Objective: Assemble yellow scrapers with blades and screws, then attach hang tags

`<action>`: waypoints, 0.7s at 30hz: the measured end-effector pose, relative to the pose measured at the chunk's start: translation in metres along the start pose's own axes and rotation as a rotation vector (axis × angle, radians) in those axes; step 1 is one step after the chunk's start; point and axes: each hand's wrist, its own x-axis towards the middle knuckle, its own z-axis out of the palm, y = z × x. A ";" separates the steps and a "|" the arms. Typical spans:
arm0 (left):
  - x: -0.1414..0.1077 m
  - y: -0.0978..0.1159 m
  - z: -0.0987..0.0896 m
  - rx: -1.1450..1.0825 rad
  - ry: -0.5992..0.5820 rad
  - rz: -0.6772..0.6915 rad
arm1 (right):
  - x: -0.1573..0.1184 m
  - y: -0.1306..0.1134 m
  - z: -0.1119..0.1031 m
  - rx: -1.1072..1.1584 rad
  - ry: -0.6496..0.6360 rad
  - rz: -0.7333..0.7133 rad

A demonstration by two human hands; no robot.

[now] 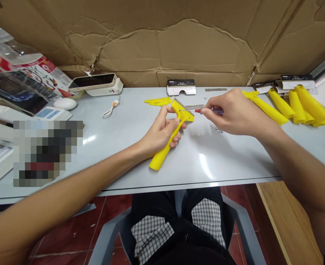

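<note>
My left hand point(162, 130) grips a yellow scraper point(162, 152) around its upper handle, with the wide head tilted up and a metal blade along its edge. In my right hand point(228, 110) is a screwdriver point(216, 110), its thin shaft pointing left and its tip at a screw on the scraper's head. Several small nuts point(216, 128) lie on the table below my right hand. Behind the scraper are yellow flat pieces point(158, 101) and a loose metal blade point(195, 106), partly hidden by my fingers and the tool.
Several yellow handles point(297, 106) are piled at the right beside black-and-white packaging cards point(297, 81). Another card point(181, 87) and a thin blade point(215, 89) lie at the back. A phone point(93, 81), a cable point(111, 109) and a white mouse point(65, 103) sit left. Cardboard point(162, 44) walls the rear.
</note>
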 end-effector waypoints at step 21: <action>0.006 0.008 -0.002 -0.127 -0.018 -0.056 | 0.015 0.026 -0.001 0.072 -0.043 0.048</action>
